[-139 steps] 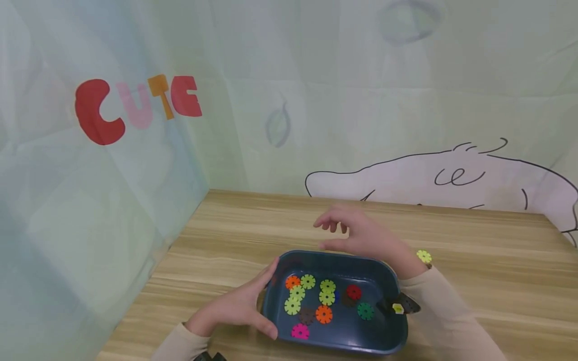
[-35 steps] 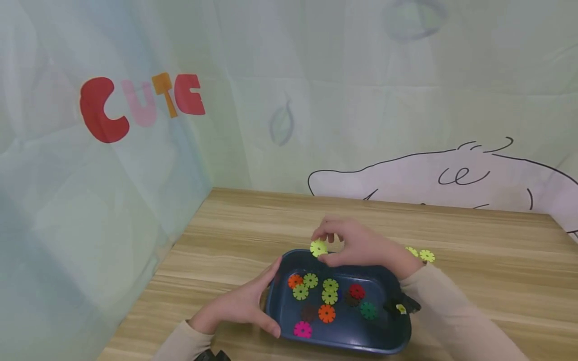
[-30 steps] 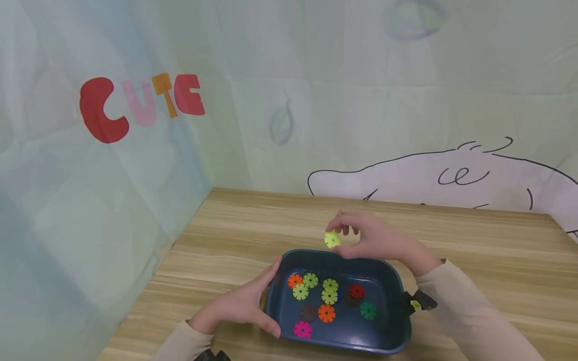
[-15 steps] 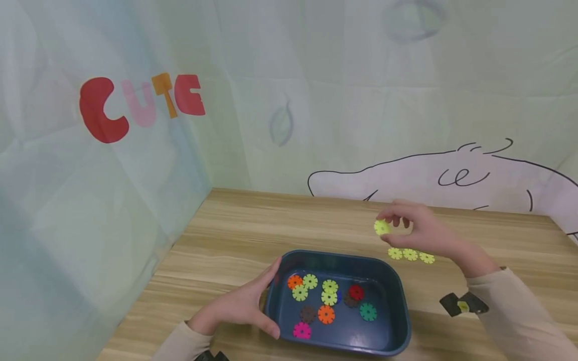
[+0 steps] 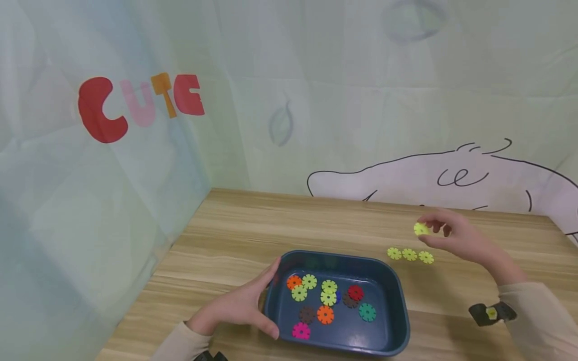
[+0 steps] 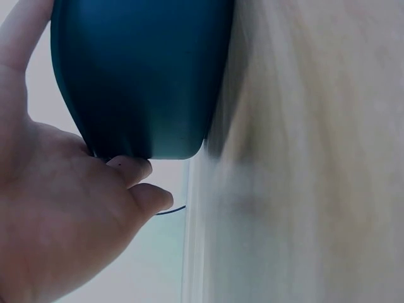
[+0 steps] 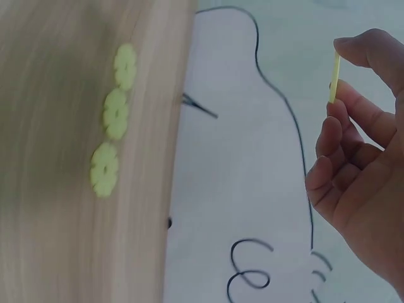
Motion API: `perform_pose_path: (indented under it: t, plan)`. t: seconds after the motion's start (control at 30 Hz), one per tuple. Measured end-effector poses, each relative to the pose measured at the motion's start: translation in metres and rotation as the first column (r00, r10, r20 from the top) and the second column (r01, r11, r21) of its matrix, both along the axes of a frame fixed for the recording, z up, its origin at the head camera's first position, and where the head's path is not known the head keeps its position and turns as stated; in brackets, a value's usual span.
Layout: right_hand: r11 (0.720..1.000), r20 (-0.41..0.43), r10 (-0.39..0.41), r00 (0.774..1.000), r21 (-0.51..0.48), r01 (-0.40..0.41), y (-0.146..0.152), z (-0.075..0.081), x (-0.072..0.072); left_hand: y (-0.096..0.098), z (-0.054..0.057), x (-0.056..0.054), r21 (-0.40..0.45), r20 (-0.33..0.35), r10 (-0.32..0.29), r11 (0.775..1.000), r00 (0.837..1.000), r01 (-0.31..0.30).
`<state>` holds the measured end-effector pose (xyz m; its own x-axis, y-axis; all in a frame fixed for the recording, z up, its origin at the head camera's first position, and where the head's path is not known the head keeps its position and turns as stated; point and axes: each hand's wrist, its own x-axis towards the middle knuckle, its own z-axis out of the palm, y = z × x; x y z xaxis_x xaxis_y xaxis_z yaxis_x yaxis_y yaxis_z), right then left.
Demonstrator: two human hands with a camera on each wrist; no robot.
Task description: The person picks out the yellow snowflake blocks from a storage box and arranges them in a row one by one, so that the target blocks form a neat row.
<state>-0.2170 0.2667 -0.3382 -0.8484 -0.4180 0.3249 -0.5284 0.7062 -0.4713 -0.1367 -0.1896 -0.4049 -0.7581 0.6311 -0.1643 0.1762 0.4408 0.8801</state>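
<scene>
My right hand (image 5: 465, 238) pinches a yellow notched building disc (image 5: 421, 229) by thumb and fingers, raised above the table; in the right wrist view this disc (image 7: 335, 79) shows edge-on. Below it, three yellow discs lie in a row, the middle disc (image 5: 409, 254) close to both neighbours. A dark blue plastic tub (image 5: 379, 336) stands left of the row. My left hand (image 5: 239, 308) holds the tub's left end, thumb at the near corner and fingers at the far one. Inside lie yellow, orange, brown, red, green and pink discs, plus a mostly covered blue one.
The wood-grain table (image 5: 244, 225) ends at the back against a pale fabric backdrop (image 5: 253, 125) with a line drawing at right. Red, pink and orange letters (image 5: 101, 110) mark the left fabric wall. A dark band with a yellow piece (image 5: 491, 313) is at the right wrist.
A third yellow disc has joined the row, and one yellow disc has left the tub. My right hand has carried that disc rightward from above the tub. The left hand has stayed put.
</scene>
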Motion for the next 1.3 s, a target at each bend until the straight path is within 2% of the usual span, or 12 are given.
perform_pose_path:
  t: [0.3,0.67,0.93,1.17,1.3]
  plan:
    - [0.991,0.071,-0.128,0.989,0.057,0.124,0.030,-0.014,-0.004,0.000,0.001,0.000,-0.004,-0.007,0.004,1.000,1.000,-0.004]
    - [0.971,0.178,-0.221,0.959,0.132,0.200,0.051,-0.041,-0.013,-0.001,0.000,0.000,-0.002,-0.003,-0.005,1.000,1.000,0.005]
    - [0.972,0.231,-0.214,0.949,0.152,0.182,0.057,-0.054,-0.015,0.000,0.000,0.000,-0.002,-0.011,-0.006,1.000,1.000,0.006]
    - [0.978,0.228,-0.173,0.958,0.151,0.141,0.060,-0.063,-0.018,0.000,-0.001,0.000,-0.003,-0.012,-0.005,1.000,1.000,0.005]
    - [0.976,0.269,-0.183,0.946,0.162,0.143,0.062,-0.066,-0.018,-0.001,-0.001,0.000,-0.001,-0.007,-0.005,1.000,1.000,0.005]
